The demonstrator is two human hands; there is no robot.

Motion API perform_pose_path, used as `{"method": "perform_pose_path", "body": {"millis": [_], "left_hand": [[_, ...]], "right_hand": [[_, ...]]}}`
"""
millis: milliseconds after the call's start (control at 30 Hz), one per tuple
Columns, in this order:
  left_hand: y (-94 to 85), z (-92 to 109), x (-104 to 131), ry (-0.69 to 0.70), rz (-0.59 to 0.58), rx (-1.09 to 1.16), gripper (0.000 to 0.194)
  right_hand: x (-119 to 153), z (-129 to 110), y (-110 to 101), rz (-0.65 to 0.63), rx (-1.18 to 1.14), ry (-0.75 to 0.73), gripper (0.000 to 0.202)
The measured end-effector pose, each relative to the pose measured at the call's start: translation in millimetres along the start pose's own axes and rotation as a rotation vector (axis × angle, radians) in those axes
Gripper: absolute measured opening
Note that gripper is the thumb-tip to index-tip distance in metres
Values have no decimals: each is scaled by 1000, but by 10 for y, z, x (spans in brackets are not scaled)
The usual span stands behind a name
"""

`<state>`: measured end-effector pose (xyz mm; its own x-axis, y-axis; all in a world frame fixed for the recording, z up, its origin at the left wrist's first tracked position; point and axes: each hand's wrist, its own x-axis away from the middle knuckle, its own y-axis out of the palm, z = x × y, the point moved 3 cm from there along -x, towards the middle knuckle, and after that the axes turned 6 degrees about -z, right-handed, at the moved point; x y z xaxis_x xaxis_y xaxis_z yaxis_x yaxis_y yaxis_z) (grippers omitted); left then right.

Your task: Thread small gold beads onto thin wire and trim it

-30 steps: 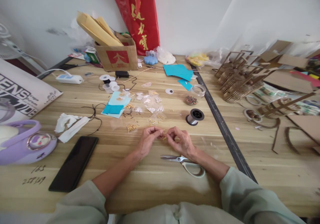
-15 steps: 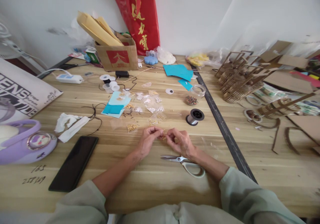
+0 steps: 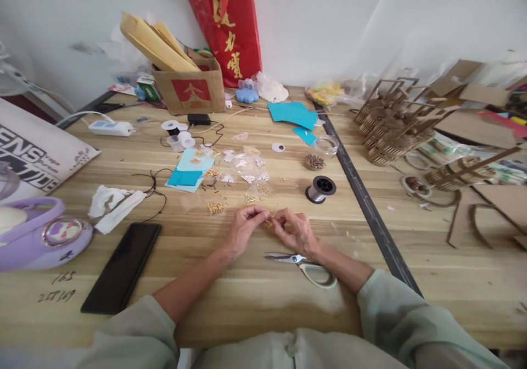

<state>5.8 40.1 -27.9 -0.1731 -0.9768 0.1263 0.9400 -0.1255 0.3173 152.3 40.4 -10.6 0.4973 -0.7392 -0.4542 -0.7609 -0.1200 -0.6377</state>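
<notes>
My left hand (image 3: 244, 227) and my right hand (image 3: 295, 229) meet over the middle of the table, fingertips almost touching. Between them is a small gold-coloured beaded piece (image 3: 270, 221), pinched from both sides; its exact shape is too small to make out. Just below my right hand lies a pair of scissors (image 3: 302, 260) with pale handles, blades slightly apart and pointing left. A pile of gold beads (image 3: 216, 208) sits left of my left hand. Beyond the fingers are small bags of silver pieces (image 3: 248, 177). A spool of wire (image 3: 320, 189) stands to the upper right.
On the left lie a black phone (image 3: 121, 267), a purple appliance (image 3: 45, 237) and white tissue (image 3: 119, 210). A cup of mixed beads (image 3: 314, 162) and blue sheets (image 3: 292, 115) are farther back. Several small wooden baskets (image 3: 391, 127) crowd the right, past a black strip (image 3: 362, 204).
The view has shifted very slightly. Both hands keep their pinch on the gold piece, with hardly any movement of the fingers.
</notes>
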Motion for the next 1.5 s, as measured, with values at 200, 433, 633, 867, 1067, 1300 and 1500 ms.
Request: {"method": "perform_pose_path", "body": {"millis": [200, 433, 633, 867, 1067, 1300, 1500], "left_hand": [[-12, -49, -9, -23, 15, 60, 16], [-13, -76, -17, -29, 23, 55, 15], [-16, -81, -14, -25, 25, 46, 14], [0, -59, -8, -28, 29, 54, 15], [5, -59, -9, -37, 31, 72, 15], [17, -43, -6, -38, 28, 80, 15], [19, -46, -2, -36, 11, 70, 15]], "right_hand": [[22, 67, 25, 19, -39, 27, 3], [13, 77, 17, 13, -18, 31, 4], [10, 91, 20, -2, -29, 60, 5], [-2, 80, 9, -7, -43, 63, 6], [-14, 58, -5, 2, -22, 49, 6], [-13, 51, -12, 7, -31, 36, 5], [-13, 58, -11, -3, -34, 37, 5]]}}
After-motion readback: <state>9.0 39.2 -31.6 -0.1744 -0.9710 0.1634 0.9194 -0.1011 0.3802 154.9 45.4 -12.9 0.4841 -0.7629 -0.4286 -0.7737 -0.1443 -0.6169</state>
